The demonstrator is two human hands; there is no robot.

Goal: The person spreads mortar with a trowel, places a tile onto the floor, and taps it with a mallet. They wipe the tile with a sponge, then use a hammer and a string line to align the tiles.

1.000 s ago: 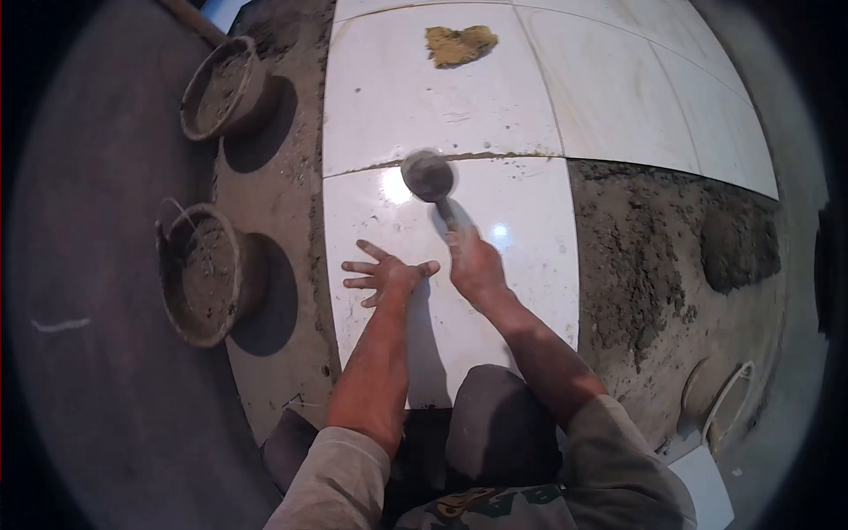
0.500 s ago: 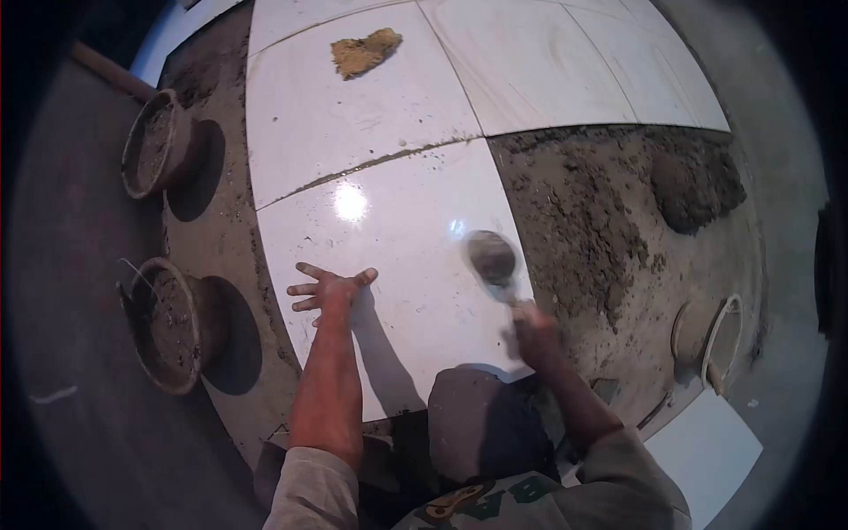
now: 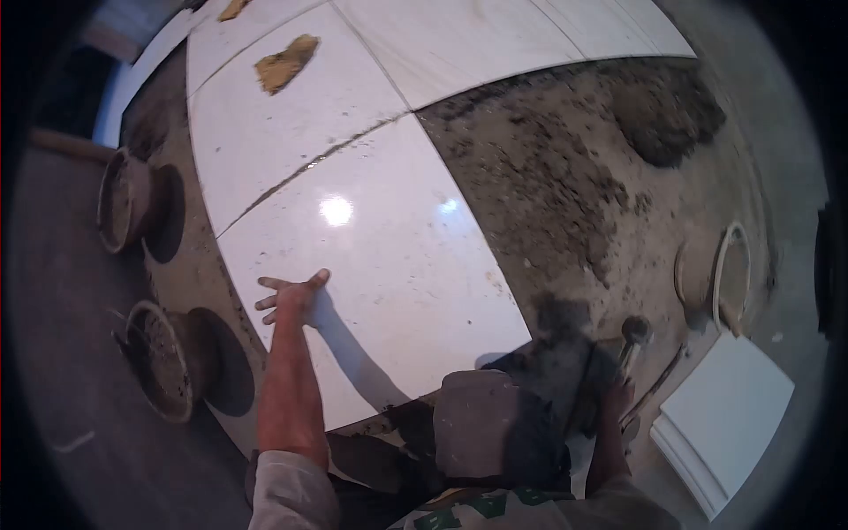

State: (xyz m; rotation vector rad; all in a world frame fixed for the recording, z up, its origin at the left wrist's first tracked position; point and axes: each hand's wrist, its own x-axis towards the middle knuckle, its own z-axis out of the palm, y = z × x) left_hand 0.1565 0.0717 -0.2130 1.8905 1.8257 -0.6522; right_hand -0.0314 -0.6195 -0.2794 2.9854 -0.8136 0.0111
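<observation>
My left hand point(image 3: 293, 296) lies on a large white floor tile point(image 3: 380, 256) near its left edge, fingers spread and nothing in them. Off the tile's lower right corner, my right hand point(image 3: 616, 402) is low over the floor, in shadow. It is closed around the handle of a mallet with a dark round head point(image 3: 636, 330). Part of this hand is hard to make out. A thin rod-like tool point(image 3: 658, 384) lies just to its right. My knee point(image 3: 477, 415) is at the tile's front edge.
Mortar point(image 3: 539, 177) is spread right of the tile, with a heap point(image 3: 667, 115) farther back. Two buckets point(image 3: 168, 362) point(image 3: 124, 199) stand at left, another bucket point(image 3: 731, 274) at right. Stacked white tiles point(image 3: 729, 415) lie front right. A yellowish sponge-like piece point(image 3: 287, 64) rests on a laid tile.
My right hand has carried the mallet from above the tile's right side to the floor at the lower right. The view has turned. My left hand stays spread on the tile.
</observation>
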